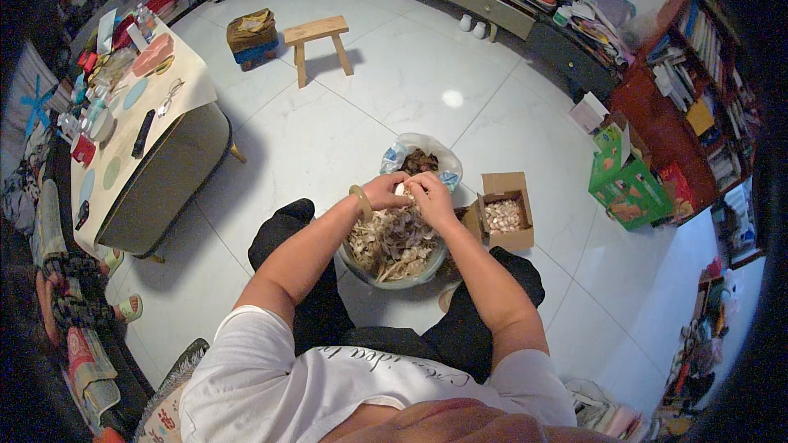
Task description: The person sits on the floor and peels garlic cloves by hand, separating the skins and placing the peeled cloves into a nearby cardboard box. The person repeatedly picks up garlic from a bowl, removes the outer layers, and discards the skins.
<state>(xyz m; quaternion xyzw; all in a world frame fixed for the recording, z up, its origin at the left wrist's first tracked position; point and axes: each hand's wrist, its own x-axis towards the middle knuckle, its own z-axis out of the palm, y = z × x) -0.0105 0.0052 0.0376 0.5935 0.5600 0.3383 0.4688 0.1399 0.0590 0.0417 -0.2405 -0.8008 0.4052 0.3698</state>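
My left hand (386,190) and my right hand (428,193) meet above a round bowl (355,261) full of pale papery garlic skins. Both pinch a small white piece of garlic (401,189) between the fingertips. A yellowish bangle sits on my left wrist. Just beyond the hands stands a bin lined with a plastic bag (443,157), with brown scraps inside. To the right of my right hand, an open cardboard box (515,235) holds several peeled garlic cloves (503,215).
A low table (172,156) with a cloth, a remote and small items stands at left. A wooden stool (316,33) and a padded stool (251,37) are farther off. Green boxes (625,184) and a red bookshelf (673,107) line the right side. White tiled floor lies all around.
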